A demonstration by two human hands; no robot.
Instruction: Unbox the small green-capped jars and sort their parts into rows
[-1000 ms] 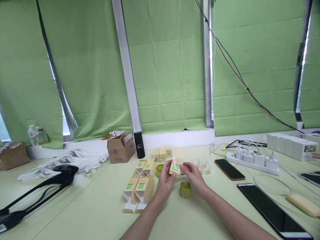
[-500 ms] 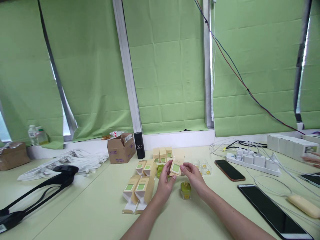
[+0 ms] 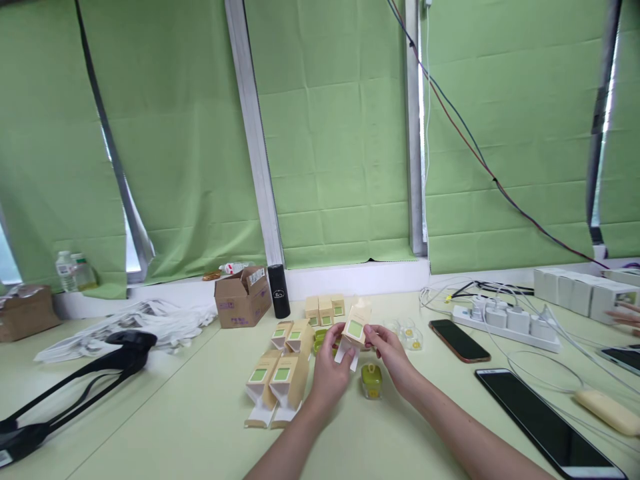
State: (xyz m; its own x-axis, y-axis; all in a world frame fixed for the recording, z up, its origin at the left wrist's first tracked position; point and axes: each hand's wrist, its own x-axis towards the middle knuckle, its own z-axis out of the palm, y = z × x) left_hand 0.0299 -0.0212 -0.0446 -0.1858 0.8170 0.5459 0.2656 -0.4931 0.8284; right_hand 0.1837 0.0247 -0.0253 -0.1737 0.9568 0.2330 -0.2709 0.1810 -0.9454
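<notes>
Between my two hands is a small tan paper box [image 3: 357, 325] with a green square on its face, its white flaps hanging loose at the lower end. My left hand [image 3: 331, 365] grips its lower left side, and my right hand [image 3: 393, 355] pinches its right edge. Below the box, a green-lidded little clear jar [image 3: 371, 381] stands on the table. Left of my hands, several tan boxes [image 3: 287, 373] lie with white end flaps open. Partly hidden behind my left hand are more green lids [image 3: 319, 341]. Clear round containers [image 3: 411, 335] with yellow centres sit beyond my right hand.
Small tan boxes [image 3: 325, 310] stand at the back, near a black cylinder [image 3: 279, 291] and a cardboard box [image 3: 243, 297]. To the right are a phone [image 3: 460, 340], a tablet [image 3: 547, 423] and a power strip [image 3: 507, 327] with cables. Another person's hand [image 3: 625, 317] shows at the right edge.
The flat-looking box in my hands has been opened out into a fuller shape. White flaps now hang from its lower end; my hands stay in nearly the same place.
</notes>
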